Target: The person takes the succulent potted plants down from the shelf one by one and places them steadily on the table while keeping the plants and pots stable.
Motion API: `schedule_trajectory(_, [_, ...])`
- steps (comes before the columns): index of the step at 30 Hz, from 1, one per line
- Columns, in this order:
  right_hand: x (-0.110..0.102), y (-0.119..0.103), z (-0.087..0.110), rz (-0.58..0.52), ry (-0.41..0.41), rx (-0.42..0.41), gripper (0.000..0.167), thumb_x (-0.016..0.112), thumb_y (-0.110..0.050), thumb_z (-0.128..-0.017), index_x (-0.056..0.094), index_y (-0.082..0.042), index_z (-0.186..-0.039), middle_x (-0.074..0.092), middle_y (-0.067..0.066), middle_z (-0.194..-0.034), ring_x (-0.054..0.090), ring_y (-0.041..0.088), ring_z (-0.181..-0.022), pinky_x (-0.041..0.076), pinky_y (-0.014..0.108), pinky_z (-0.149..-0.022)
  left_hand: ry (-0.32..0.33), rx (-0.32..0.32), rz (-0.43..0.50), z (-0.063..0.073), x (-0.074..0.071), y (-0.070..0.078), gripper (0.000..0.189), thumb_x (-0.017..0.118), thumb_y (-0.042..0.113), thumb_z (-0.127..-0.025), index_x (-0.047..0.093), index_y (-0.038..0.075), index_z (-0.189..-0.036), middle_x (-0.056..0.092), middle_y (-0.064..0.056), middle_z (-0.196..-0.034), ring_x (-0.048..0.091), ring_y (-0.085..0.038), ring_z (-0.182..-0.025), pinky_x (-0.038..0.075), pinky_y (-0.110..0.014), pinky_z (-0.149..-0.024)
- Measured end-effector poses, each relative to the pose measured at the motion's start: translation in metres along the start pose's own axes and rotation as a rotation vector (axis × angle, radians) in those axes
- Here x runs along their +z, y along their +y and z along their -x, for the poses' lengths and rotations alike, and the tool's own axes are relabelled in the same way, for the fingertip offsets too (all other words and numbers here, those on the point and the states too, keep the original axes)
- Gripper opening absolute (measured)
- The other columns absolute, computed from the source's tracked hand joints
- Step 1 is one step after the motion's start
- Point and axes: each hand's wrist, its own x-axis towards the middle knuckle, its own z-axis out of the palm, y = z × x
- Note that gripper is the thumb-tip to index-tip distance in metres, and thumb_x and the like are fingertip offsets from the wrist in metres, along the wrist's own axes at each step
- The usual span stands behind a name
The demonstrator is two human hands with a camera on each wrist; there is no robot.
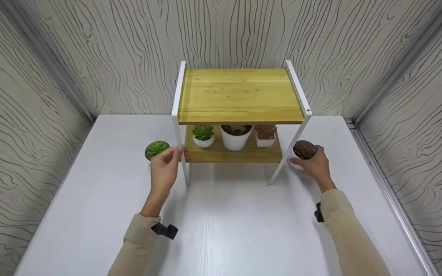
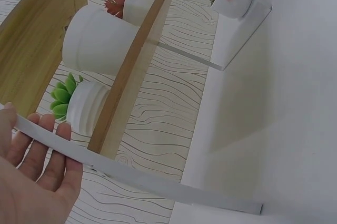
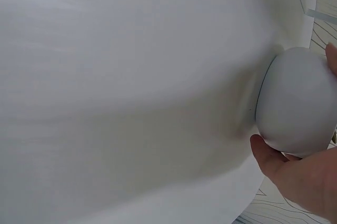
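Note:
A two-tier shelf (image 1: 240,96) with wooden boards and a white metal frame stands against the back wall. My left hand (image 1: 165,166) holds its front left leg (image 2: 131,174), thumb on one side and fingers on the other. Beside the shelf's right side, my right hand (image 1: 317,165) grips a round white pot (image 3: 297,100) with a reddish-brown succulent (image 1: 304,149). The pot's base is right at the white table, thumb and fingers around its sides. Left of the shelf, a green succulent (image 1: 156,148) shows partly behind my left hand.
On the lower board (image 1: 205,155) stand a small green succulent (image 1: 203,132), a larger white pot (image 1: 234,140) in the middle and a red plant in a square white pot (image 1: 265,142). Wood-grain panels (image 1: 136,57) enclose the white table (image 1: 240,237) on three sides.

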Motion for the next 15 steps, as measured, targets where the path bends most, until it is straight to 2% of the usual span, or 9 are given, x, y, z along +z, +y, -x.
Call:
schedule_trajectory(4, [-0.001,-0.001,0.000,-0.001,-0.006,0.001,0.120,0.082,-0.045,-0.073,0.005,0.002,-0.152,0.024,0.027,-0.156,0.025,0.043,-0.146,0.026,0.056,-0.120,-0.003,0.008,0.009,-0.001,0.000,-0.002,0.028,0.058,0.028,-0.096,0.072,0.005,-0.106,0.075,-0.013,-0.102,0.066,-0.017,-0.106,0.053,-0.031,-0.096])
schedule_trajectory(11, [-0.002,-0.001,0.001,-0.001,-0.017,0.004,0.122,0.081,-0.048,-0.072,0.003,0.002,-0.152,0.022,0.028,-0.156,0.024,0.043,-0.146,0.025,0.057,-0.120,-0.004,0.014,0.044,-0.014,0.002,-0.029,0.032,0.060,0.032,-0.095,0.072,0.006,-0.109,0.075,-0.013,-0.103,0.066,-0.018,-0.106,0.053,-0.035,-0.098])
schedule_trajectory(15, [-0.002,0.001,0.001,0.000,-0.016,-0.013,0.121,0.081,-0.048,-0.072,0.006,0.003,-0.152,0.026,0.028,-0.155,0.027,0.043,-0.145,0.026,0.057,-0.119,0.004,0.026,0.053,-0.015,0.002,-0.034,0.034,0.061,0.039,-0.093,0.073,0.011,-0.106,0.076,-0.010,-0.100,0.066,-0.015,-0.105,0.052,-0.034,-0.098])
